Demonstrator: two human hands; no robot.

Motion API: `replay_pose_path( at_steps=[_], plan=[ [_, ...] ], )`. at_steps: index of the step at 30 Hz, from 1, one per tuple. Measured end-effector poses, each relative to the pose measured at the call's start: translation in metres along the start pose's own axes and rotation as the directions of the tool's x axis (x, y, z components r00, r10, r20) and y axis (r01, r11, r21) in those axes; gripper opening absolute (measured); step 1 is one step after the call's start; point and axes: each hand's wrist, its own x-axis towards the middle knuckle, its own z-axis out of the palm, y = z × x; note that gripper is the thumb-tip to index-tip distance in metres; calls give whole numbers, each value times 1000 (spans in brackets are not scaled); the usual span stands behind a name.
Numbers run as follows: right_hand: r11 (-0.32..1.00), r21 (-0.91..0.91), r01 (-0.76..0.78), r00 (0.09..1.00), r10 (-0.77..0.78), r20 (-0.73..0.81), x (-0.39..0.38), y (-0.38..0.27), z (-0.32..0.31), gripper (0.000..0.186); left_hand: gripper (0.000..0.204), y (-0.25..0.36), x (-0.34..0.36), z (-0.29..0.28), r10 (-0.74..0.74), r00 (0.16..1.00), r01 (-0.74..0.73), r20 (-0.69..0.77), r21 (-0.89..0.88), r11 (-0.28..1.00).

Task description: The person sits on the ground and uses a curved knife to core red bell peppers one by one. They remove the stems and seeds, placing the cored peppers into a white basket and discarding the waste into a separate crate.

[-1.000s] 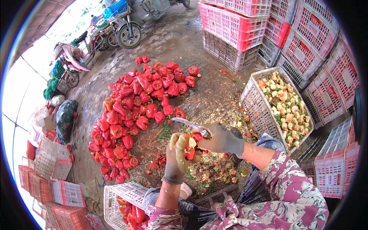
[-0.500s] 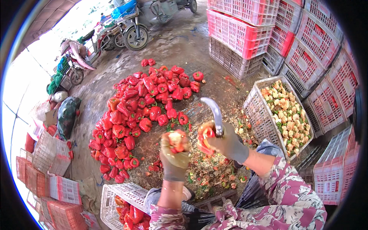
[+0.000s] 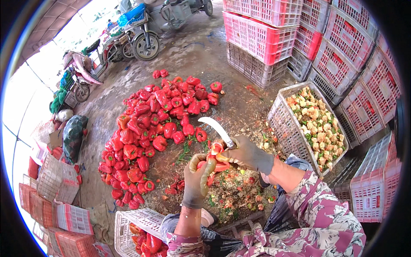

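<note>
Both hands wear dirty work gloves and meet in front of me around a cut red bell pepper (image 3: 221, 164). My left hand (image 3: 195, 182) cups it from the left, fingers curled against it. My right hand (image 3: 250, 155) grips a knife with a curved, sickle-like blade (image 3: 216, 128), and its fingers also touch the pepper. The blade points up and left, clear of the pepper. Beyond my hands lies a large heap of whole red bell peppers (image 3: 136, 128). The knife's handle is mostly hidden in my glove.
To the right stands a plastic crate (image 3: 286, 128) full of pale pepper cores (image 3: 322, 132). Near my left leg, a white crate (image 3: 144, 219) holds red peppers (image 3: 150, 244). Seeds and scraps (image 3: 239, 192) litter the floor. Stacked crates (image 3: 261, 38) rise at the far right; motorbikes (image 3: 145, 45) stand behind.
My hands have come together; the right hand moved left with the knife and pepper. The pale seedy core seen in my left hand no longer shows there; that hand now holds the red pepper.
</note>
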Motion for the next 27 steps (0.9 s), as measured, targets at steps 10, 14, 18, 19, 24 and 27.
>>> replay_pose_path(
  at_steps=[10, 14, 18, 19, 24, 27],
  plan=[
    [904, -425, 37, 990, -91, -108, -9, -12, 5, 45, 12, 1, -1, 1, 121, 976, -83, -178, 208, 975],
    [810, -585, 42, 935, -237, -262, -8, 23, 13, 40, 11, 2, -1, 8, 159, 971, -107, -177, 270, 957],
    [892, -442, -96, 993, 56, -103, -10, -13, 9, 35, 10, -1, -1, 0, 160, 971, -122, -178, 203, 971],
    [900, -419, -118, 991, 81, -105, -12, -13, 7, 33, 10, 0, -1, 0, 157, 975, -127, -157, 184, 975],
    [995, -45, -94, 995, 92, -47, -16, -16, 5, 21, 15, 0, -2, -4, 20, 998, -23, -62, -39, 999],
    [987, 113, -114, 992, 118, -32, -19, -19, 5, 19, 27, -7, 4, -16, 121, 988, -136, 97, 172, 976]
  ],
)
